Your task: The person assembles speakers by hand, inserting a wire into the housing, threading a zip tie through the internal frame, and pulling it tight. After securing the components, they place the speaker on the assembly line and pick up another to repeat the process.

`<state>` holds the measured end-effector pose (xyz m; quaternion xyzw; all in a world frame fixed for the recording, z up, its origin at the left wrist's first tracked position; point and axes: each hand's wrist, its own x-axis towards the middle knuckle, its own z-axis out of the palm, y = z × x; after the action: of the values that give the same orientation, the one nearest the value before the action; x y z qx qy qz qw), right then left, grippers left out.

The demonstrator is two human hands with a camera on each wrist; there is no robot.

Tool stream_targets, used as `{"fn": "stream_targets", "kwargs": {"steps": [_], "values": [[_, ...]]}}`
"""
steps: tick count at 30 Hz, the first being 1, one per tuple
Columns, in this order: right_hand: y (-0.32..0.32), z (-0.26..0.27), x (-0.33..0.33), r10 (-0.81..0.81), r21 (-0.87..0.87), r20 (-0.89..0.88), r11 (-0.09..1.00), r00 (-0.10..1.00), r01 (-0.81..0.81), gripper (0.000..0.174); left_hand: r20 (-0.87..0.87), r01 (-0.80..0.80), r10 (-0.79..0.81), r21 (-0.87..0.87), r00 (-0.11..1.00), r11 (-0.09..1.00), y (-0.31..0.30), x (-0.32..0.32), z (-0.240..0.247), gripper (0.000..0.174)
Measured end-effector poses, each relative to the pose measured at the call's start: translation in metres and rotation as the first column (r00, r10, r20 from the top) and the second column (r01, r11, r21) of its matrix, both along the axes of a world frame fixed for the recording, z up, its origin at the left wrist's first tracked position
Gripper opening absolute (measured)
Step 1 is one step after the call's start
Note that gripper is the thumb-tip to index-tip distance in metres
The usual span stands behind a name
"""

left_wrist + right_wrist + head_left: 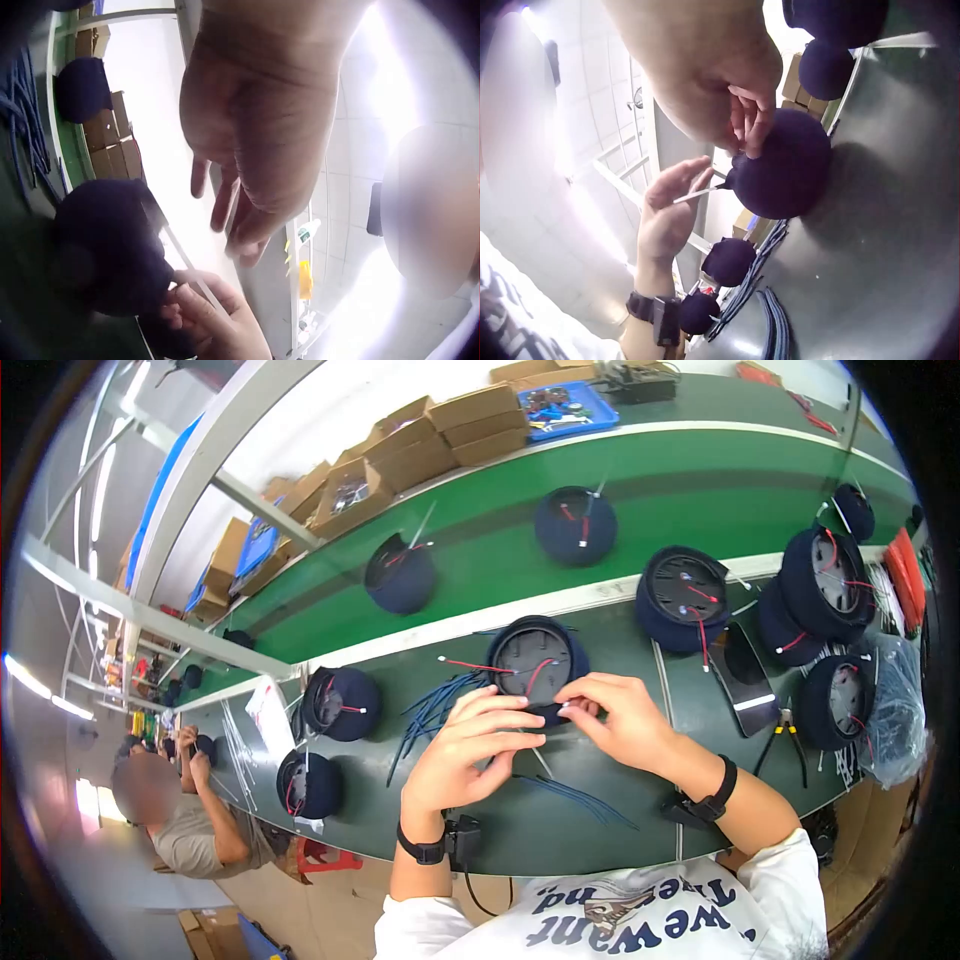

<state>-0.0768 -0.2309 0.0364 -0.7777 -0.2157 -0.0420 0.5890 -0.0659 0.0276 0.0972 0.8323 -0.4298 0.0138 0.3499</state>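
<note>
A round navy fabric-covered piece sits on the bench before me, its dark plastic underside facing up with red wires and small white connectors. My right hand pinches the fabric edge at its near rim, where a small white bit shows between thumb and finger. From that same rim a thin white strip, like a cable tie, sticks out toward the left hand. My left hand is beside the rim with fingers extended, and in the right wrist view its fingertips are close to the strip.
Dark blue cords lie left of the piece, and more cords lie in front. Similar navy pieces stand around the bench. Cutting pliers, a black phone-like slab and a plastic bag are at right. Another person works at left.
</note>
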Motion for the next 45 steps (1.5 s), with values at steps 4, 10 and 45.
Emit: {"fn": "stream_targets", "kwargs": {"steps": [4, 10, 45], "values": [[-0.006, 0.001, -0.005, -0.086, 0.016, 0.020, 0.996, 0.996, 0.086, 0.016, 0.038, 0.042, -0.045, 0.078, 0.998, 0.996, -0.005, 0.001, -0.014, 0.035], [-0.036, -0.007, -0.025, -0.023, 0.306, -0.263, 0.946, 0.965, 0.106, 0.013, 0.076, 0.096, -0.087, -0.119, 0.993, 0.988, -0.049, 0.008, -0.030, 0.025], [-0.057, -0.021, -0.034, 0.091, 0.411, -0.278, 0.911, 0.956, 0.033, 0.011, 0.093, -0.045, 0.039, 0.069, 0.995, 0.997, -0.087, -0.003, -0.032, 0.018]]}}
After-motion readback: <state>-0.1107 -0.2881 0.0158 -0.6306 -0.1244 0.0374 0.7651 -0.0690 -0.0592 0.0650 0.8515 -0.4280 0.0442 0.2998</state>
